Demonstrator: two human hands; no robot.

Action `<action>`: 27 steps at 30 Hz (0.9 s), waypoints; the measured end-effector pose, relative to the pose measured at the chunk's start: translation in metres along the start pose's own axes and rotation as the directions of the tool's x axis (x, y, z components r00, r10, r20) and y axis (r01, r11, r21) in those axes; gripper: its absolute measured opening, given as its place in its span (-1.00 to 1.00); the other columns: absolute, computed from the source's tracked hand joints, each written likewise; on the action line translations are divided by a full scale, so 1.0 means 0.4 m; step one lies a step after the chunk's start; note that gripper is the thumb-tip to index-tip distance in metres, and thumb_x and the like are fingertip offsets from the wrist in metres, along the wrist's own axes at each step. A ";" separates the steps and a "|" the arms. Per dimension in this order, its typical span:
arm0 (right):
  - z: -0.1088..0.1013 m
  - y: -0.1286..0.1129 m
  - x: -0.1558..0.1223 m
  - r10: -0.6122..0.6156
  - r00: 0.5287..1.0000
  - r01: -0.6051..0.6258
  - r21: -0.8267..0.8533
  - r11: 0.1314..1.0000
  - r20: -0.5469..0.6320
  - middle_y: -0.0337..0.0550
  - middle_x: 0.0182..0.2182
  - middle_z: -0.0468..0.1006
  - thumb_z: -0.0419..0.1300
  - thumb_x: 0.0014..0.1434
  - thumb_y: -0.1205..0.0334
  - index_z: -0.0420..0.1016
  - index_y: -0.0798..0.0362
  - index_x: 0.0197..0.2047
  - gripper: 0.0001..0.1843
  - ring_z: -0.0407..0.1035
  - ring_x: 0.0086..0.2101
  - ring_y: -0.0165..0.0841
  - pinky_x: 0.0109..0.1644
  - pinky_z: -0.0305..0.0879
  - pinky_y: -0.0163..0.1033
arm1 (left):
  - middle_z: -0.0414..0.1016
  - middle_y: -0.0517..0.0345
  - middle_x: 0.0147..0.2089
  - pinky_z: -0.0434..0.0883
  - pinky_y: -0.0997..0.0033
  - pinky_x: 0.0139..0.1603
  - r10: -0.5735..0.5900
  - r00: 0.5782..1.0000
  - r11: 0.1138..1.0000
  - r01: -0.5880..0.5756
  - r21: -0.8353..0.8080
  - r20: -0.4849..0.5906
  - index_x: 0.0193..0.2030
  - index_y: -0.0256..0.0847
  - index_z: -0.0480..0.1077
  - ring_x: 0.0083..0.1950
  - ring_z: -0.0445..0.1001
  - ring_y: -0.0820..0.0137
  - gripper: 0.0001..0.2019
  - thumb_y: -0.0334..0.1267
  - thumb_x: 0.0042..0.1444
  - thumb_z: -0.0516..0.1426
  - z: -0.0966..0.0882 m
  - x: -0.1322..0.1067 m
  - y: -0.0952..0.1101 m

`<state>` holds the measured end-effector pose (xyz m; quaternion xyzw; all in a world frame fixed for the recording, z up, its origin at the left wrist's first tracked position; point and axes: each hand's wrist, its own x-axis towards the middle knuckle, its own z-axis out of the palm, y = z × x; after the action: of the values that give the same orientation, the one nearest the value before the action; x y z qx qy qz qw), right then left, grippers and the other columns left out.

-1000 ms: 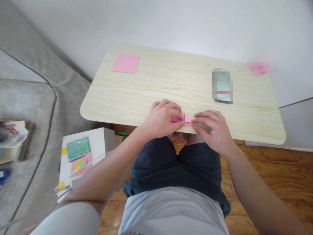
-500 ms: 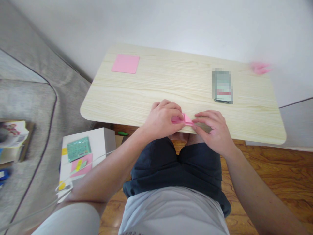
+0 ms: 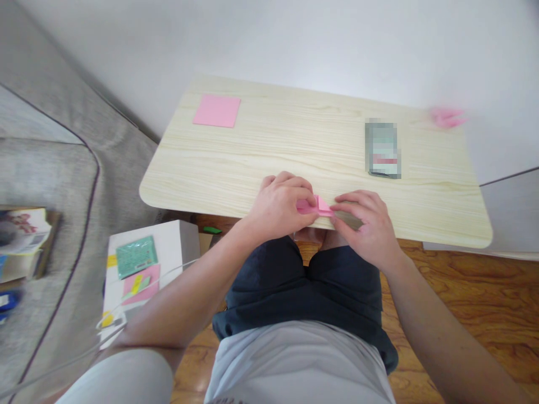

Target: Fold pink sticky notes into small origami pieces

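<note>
Plain white wall (image 3: 286, 42) at 12 from where I'm standing, thin dark line (image 3: 511, 175) across it at 3. Pale wood-grain table (image 3: 295, 126) in front, rounded corners. Grey upholstered furniture (image 3: 120, 168) with dark piping at 9. White boxy unit (image 3: 166, 241) at 8. Glossy brown wood floor (image 3: 463, 292) at 4, small glare at 7. Soft, even light.

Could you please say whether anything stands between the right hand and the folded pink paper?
Nothing visible does: the right hand has thumb and index finger at the right tip of the folded pink paper, whose left part the left hand holds. The phone lies farther back.
</note>
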<state>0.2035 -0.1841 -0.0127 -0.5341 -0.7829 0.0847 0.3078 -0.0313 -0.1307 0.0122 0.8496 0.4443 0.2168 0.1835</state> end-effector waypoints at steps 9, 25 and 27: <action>0.003 -0.007 -0.002 0.015 1.000 -0.015 -0.009 1.000 -0.020 -0.16 -0.02 0.66 0.36 0.24 0.20 0.66 -0.12 -0.09 -0.84 0.45 0.05 -0.09 0.22 0.30 0.17 | 0.66 0.23 0.05 0.27 0.02 0.17 0.001 1.000 1.000 0.000 0.015 -0.014 -0.22 -0.01 0.64 0.17 0.45 0.15 -0.89 -0.15 0.13 0.28 0.000 -0.001 0.005; 0.049 -0.059 -0.011 0.128 0.976 -0.136 -0.035 0.990 -0.174 -0.13 -0.03 0.64 0.32 0.12 0.37 0.59 -0.09 -0.13 -0.76 0.43 0.05 -0.06 0.24 0.27 0.20 | 0.66 0.20 0.03 0.29 0.00 0.19 -0.020 1.000 1.000 0.021 0.023 -0.014 -0.24 -0.03 0.64 0.16 0.45 0.13 -0.89 -0.20 0.10 0.27 -0.001 0.002 0.015; 0.049 -0.060 -0.011 0.130 0.977 -0.138 -0.034 0.990 -0.170 -0.13 -0.03 0.64 0.32 0.12 0.37 0.58 -0.09 -0.13 -0.76 0.43 0.06 -0.06 0.24 0.27 0.19 | 0.66 0.19 0.03 0.29 0.00 0.19 -0.022 1.000 0.999 0.022 0.026 -0.011 -0.23 -0.03 0.64 0.16 0.45 0.12 -0.89 -0.20 0.10 0.27 -0.002 0.003 0.015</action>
<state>0.1746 -0.1941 -0.0188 -0.5979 -0.7181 0.0422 0.3537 -0.0269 -0.1330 0.0161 0.8460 0.4573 0.2133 0.1723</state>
